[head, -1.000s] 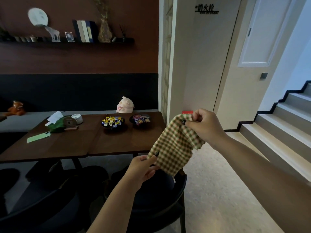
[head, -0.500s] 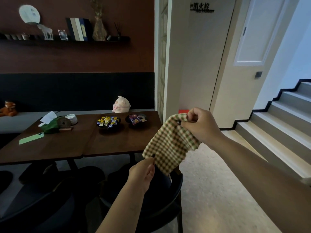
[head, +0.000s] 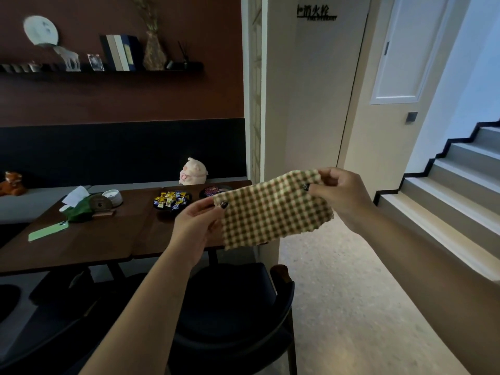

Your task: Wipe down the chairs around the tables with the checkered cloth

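Black raised sign lettering [head: 316,12] on the pale cream wall panel [head: 319,90] reads "消火栓"; the smaller Latin line beneath is too blurred to read. No other text legible.

Checkered cloth [head: 273,209] now stretched wide — left hand [head: 196,228] raised, seemingly level with right hand [head: 341,196].

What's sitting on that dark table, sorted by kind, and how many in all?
Candy bowls: 2
Phone, green: 1
Tissue holder, green: 1
Small white dish: 1
Round brown disc: 1
Total: 6
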A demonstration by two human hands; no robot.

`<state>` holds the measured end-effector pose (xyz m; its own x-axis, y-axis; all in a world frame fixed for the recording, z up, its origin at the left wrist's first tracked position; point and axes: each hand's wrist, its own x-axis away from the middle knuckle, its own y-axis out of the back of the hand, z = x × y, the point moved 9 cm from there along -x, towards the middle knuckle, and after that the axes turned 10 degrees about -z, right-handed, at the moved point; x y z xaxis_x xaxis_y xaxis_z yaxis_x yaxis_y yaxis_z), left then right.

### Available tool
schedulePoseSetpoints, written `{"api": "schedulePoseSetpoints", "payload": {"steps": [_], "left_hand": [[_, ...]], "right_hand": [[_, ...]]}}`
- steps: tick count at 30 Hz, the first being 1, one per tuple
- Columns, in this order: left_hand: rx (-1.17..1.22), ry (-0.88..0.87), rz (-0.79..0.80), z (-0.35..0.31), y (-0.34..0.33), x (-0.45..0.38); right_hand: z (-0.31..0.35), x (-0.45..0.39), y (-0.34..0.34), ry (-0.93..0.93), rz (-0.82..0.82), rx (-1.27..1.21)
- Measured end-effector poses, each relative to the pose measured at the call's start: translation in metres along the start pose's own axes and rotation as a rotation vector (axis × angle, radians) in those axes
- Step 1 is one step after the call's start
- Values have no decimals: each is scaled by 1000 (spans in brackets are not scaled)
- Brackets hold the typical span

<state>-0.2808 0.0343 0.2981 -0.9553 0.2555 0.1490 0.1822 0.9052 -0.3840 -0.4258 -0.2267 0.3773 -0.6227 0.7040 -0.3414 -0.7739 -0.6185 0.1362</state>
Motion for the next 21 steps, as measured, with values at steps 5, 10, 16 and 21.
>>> {"api": "schedulePoseSetpoints", "payload": {"steps": [5,10,16,21], "left_hand": [[-229,-196,-27,-33,-5,-3],[-249,-180,-49,-38,3,-7],[-329,-60,14,-19,11,-15],[-334,410,231,54,4,2]], "right_hand": [[4,-1,10,0,-94,-127],[1,-2,24,1,-212,-160],[12,3,26,54,-195,-222],[40,7,15,151,-188,-166]]}}
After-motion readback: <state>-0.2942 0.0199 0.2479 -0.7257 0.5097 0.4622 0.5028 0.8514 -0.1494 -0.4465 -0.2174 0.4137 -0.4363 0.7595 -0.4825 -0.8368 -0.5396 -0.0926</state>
